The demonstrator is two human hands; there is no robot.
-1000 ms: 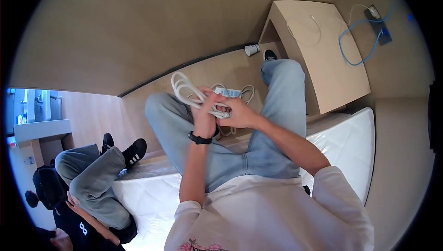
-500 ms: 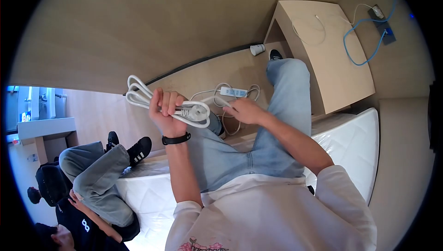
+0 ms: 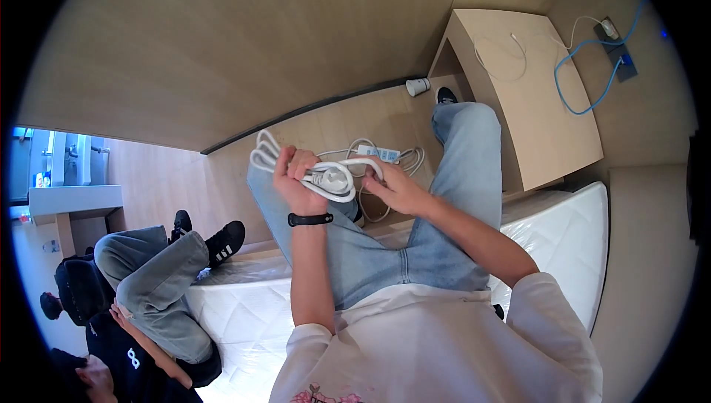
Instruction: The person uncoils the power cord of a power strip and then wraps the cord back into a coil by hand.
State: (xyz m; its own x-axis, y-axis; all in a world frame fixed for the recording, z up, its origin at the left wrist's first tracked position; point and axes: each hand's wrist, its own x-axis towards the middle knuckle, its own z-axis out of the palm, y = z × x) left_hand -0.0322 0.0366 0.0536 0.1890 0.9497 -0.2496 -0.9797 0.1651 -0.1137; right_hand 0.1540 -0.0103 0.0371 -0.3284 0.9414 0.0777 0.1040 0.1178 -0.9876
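My left hand, with a black band on its wrist, is closed around a looped white power cable. Loops stick out past both sides of the fist, and the cable's plug lies beside the palm within the lower loop. Just to the right, my right hand has its fingers closed on a bent length of the same cable. Below the hands, a white and blue power strip rests on the floor with loose cord around it. Where that cord meets the held coil is hard to follow.
A wooden cabinet stands right, a thin white cable on top. Blue and white cables enter the wall socket. A white cup-like object lies by the wall. Another person sits left on the plastic-wrapped mattress.
My left hand has moved right with the coiled cable, closer to my right hand. The length in my right hand now arches up over the fingers. My left knee has shifted into view.
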